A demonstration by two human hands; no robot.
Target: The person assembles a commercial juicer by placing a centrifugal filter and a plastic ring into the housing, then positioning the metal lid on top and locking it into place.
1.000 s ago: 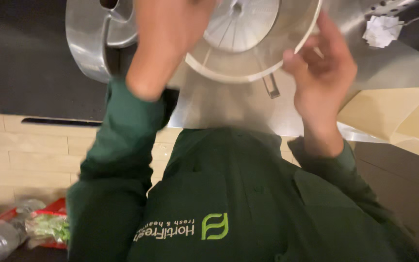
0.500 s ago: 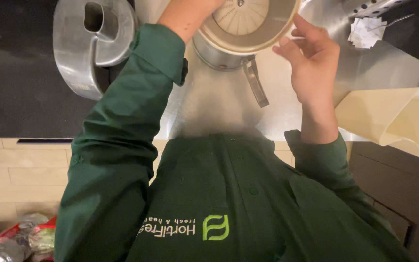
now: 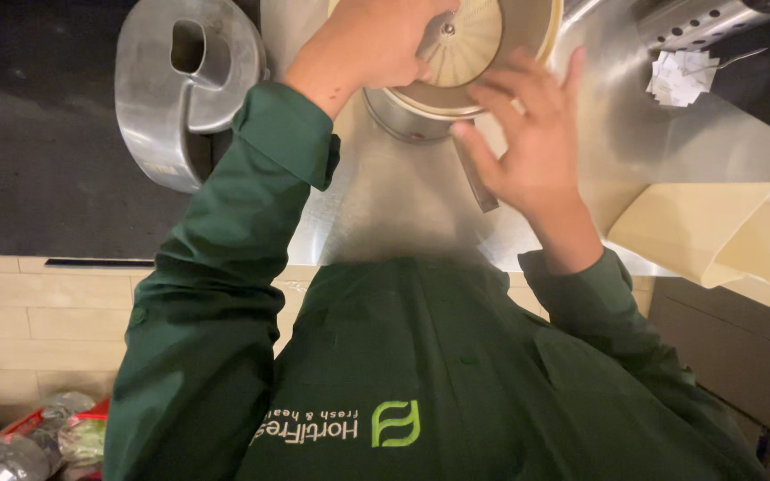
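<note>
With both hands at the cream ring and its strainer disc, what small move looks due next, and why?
Probably press the cream ring down level onto the steel bowl. The left hand lies on the strainer disc, the right hand rests open at the rim, and the bowl's edge shows beneath.

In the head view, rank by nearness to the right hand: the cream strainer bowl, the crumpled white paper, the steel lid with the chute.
From the right hand:
1. Cream strainer bowl, touching its fingertips.
2. Crumpled white paper, to its right.
3. Steel lid with the chute, far left, beyond the left hand.
</note>
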